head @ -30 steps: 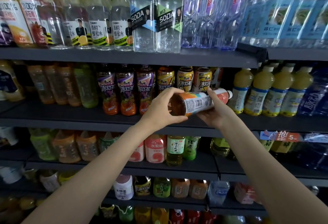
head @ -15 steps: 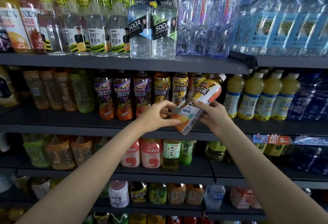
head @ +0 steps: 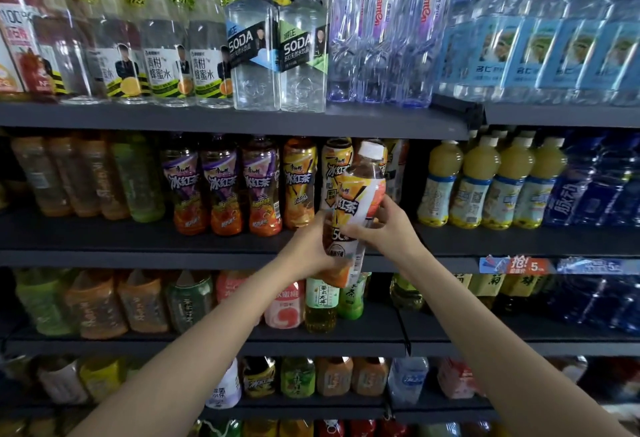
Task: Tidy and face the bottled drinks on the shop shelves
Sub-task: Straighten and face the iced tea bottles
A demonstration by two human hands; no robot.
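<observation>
Head view, nearest first: two bare forearms reach up from the bottom corners and meet at one iced tea bottle (head: 356,215). The left hand (head: 308,249) wraps its lower half, fingers curled round the base. The right hand (head: 388,229) pinches the middle of the label from the right side, thumb across the front. The bottle is held almost upright, white cap (head: 370,150) tipped slightly right, in front of the middle shelf (head: 145,241) edge and not yet set down on it.

It looks like a full plastic bottle, so probably moderately heavy, with thin walls that would give under a hard squeeze and a glossy wrap that could slip. A grip low on the body with a second hand at the label, as here, seems the sound way to turn it face-out.

Behind it stands a row of similar tea bottles (head: 298,180) with orange-yellow wraps, and to their left ones with purple labels (head: 221,184). The held label shows large Chinese characters and "50%". On the top shelf, two clear square bottles (head: 277,49) read "SODA", and tall water bottles (head: 381,31) read "Ganten". A price strip (head: 512,265) at right shows a "5".
</observation>
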